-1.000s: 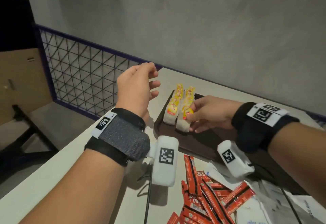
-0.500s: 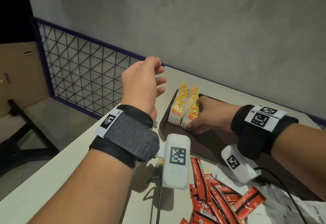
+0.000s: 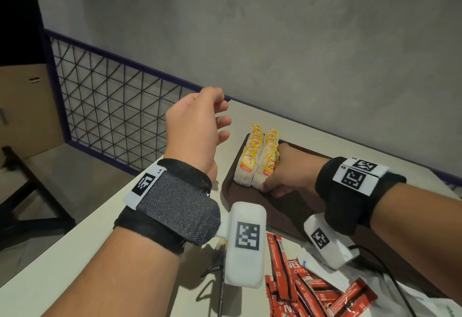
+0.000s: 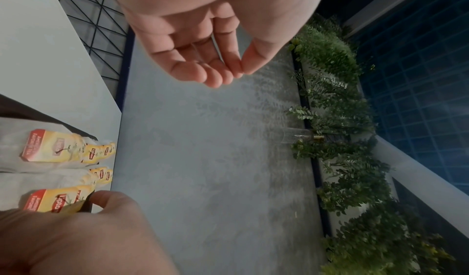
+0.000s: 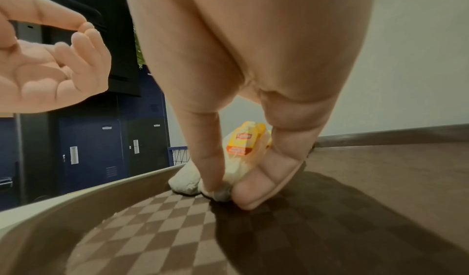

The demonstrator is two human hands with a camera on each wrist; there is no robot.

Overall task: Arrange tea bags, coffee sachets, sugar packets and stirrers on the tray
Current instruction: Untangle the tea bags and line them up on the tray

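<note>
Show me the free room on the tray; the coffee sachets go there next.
The dark brown tray is bare near the right hand, on its checkered floor nearer the camera. The far left corner is crowded with two rows of yellow-tagged tea bags. The red coffee sachets lie heaped on the table.

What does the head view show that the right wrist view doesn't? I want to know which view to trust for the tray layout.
Head view only: two rows of tea bags at the tray's far left end, red coffee sachets loose on the table, and both wristbands.

Right wrist view only: the tray's checkered floor and raised rim, and the right hand's thumb and finger pinching the bottom of the nearest tea bag.

Both: the right hand at the near end of the right row, and the left hand raised, loosely curled, holding nothing.
</note>
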